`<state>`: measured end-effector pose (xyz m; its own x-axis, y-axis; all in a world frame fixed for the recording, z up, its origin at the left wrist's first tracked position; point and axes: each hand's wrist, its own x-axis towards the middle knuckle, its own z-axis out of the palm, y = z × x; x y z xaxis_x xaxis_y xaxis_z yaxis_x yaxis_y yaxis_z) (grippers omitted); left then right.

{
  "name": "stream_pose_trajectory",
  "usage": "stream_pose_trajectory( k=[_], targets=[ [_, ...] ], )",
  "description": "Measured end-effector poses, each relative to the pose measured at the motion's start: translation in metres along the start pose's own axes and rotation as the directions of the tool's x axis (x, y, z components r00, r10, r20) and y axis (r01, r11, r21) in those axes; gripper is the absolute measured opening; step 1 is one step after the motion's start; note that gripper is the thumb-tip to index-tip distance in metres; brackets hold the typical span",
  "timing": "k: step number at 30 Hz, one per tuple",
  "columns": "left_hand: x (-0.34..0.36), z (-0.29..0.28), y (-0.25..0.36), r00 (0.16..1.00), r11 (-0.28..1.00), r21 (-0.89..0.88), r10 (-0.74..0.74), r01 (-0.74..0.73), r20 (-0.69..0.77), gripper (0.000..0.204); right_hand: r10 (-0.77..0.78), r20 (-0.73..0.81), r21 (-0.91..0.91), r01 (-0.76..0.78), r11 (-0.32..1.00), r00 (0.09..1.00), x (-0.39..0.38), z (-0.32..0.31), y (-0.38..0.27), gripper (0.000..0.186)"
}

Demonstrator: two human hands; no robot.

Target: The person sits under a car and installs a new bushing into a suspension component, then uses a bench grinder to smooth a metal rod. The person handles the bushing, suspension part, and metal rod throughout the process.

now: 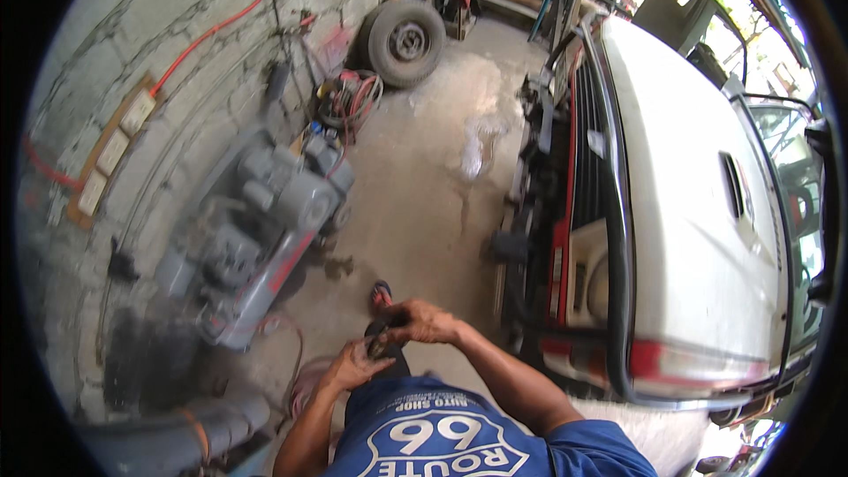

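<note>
In front of my waist, my left hand (353,365) and my right hand (422,321) meet around a small dark object (380,346). My left fingers curl about it from the left, and the fingers of my right hand reach onto it from above. What kind of thing it is does not show, since my fingers cover much of it. A sandalled foot (381,295) shows just beyond my hands.
A grey air compressor (265,230) stands by the block wall (97,53) on the left. On the right is a white vehicle (680,203) with a black front bar (618,212). A tyre (406,42) leans at the back; a wet patch (481,146) lies on the concrete floor.
</note>
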<state>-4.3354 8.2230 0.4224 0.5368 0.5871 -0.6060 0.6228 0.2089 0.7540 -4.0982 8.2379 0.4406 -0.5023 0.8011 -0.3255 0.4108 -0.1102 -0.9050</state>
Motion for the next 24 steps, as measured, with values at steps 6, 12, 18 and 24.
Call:
stream_pose_trajectory(
  k=[6,12,18,24],
  targets=[
    [0.2,-0.138,0.11,0.951,0.93,0.211,0.308,-0.301,0.003,0.042,0.103,-0.106,0.123,-0.09,0.988,0.989,0.118,-0.199,0.021,0.047],
    [0.395,-0.255,0.268,0.936,0.873,0.374,0.219,-0.314,0.275,0.038,0.179,-0.372,0.406,-0.014,0.914,0.911,0.183,-0.391,0.046,0.042],
    [0.611,-0.32,0.379,0.916,0.807,0.458,0.243,-0.373,0.318,0.041,0.173,-0.444,0.414,0.03,0.91,0.879,0.273,-0.592,0.118,0.036],
    [0.793,-0.392,0.476,0.965,0.827,0.499,0.2,-0.259,0.17,0.046,0.237,-0.28,0.15,-0.201,0.968,0.93,0.328,-0.852,0.137,0.045]
  ],
)
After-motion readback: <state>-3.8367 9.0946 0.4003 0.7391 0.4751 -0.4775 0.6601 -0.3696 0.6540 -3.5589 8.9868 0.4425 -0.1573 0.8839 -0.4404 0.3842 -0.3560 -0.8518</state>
